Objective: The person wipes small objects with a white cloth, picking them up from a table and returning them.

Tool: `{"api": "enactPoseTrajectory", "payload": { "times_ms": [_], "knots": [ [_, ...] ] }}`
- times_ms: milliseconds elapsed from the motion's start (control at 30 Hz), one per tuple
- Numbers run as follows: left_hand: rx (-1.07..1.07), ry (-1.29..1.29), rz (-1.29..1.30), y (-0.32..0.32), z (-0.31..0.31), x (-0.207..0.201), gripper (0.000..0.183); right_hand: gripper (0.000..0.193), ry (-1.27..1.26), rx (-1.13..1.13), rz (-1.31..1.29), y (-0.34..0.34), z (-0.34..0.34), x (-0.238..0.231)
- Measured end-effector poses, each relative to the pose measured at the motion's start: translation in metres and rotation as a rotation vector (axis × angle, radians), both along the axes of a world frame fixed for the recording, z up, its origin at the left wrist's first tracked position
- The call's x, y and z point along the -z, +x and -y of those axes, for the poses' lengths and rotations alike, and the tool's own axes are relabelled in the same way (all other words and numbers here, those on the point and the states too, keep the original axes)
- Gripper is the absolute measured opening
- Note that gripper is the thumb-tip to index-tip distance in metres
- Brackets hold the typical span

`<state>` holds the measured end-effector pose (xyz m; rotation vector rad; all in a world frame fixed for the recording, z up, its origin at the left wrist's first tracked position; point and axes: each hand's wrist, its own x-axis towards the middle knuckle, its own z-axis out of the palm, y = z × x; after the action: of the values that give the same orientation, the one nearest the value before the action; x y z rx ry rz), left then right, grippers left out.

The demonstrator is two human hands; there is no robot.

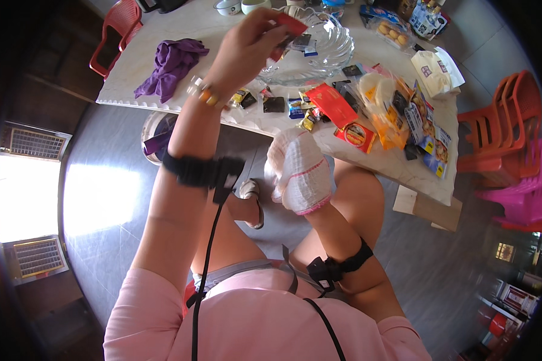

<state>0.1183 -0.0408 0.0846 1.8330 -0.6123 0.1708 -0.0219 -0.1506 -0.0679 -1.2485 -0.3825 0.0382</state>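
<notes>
A: Fingers (270,37) of the left hand (244,51) are pinched closed on a small red packet (291,24), held up in the air. Position?

B: Over the near-left rim of the clear glass bowl (328,51), above the worktop (211,27). The packet sticks out of the fingers to the right, long axis running roughly toward the bowl's middle. A few small wrapped pieces already lie inside the bowl.

A: Right hand (298,171)?

B: Wears a white knit glove with a pink cuff, held low at the near edge of the worktop, well apart from the bowl. It looks loosely curled; I cannot tell whether it holds anything. So the left hand is the nearer one by far.

A: Surroundings?

B: Loose snack packets (343,111) scattered on the worktop between the bowl and the gloved hand, red, yellow and dark ones. Purple cloth (171,63) lies well to the left. Red chairs at both ends.
</notes>
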Motion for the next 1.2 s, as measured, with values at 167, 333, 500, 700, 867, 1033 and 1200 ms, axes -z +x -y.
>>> {"api": "enactPoseTrajectory", "payload": {
  "times_ms": [167,333,500,700,867,1033,1200],
  "knots": [
    [-0.052,-0.173,-0.311,-0.077,-0.03,0.016,0.019,0.044,-0.799,0.279,0.274,-0.013,0.011,-0.05],
    [-0.021,0.0,-0.45,-0.122,-0.029,0.051,0.02,0.031,-0.579,0.362,-0.054,-0.01,0.007,-0.06],
    [0.126,0.066,-0.401,-0.129,-0.019,0.061,0.018,0.023,-1.102,0.482,0.513,-0.006,0.008,-0.039],
    [0.471,-0.293,-0.839,-0.128,-0.039,0.073,0.035,0.027,-0.996,0.282,0.271,-0.009,0.009,-0.034],
    [0.482,-0.298,-0.784,-0.129,-0.043,0.075,0.036,0.032,-0.995,0.33,0.132,-0.006,0.01,-0.029],
    [0.334,-0.5,-0.749,-0.131,-0.052,0.056,0.032,0.02,-1.048,0.777,0.271,0.014,0.017,-0.037],
    [0.226,-0.426,-0.687,-0.127,-0.051,0.073,0.04,0.039,-0.935,0.326,0.151,0.014,0.015,-0.062]
  ]
}}
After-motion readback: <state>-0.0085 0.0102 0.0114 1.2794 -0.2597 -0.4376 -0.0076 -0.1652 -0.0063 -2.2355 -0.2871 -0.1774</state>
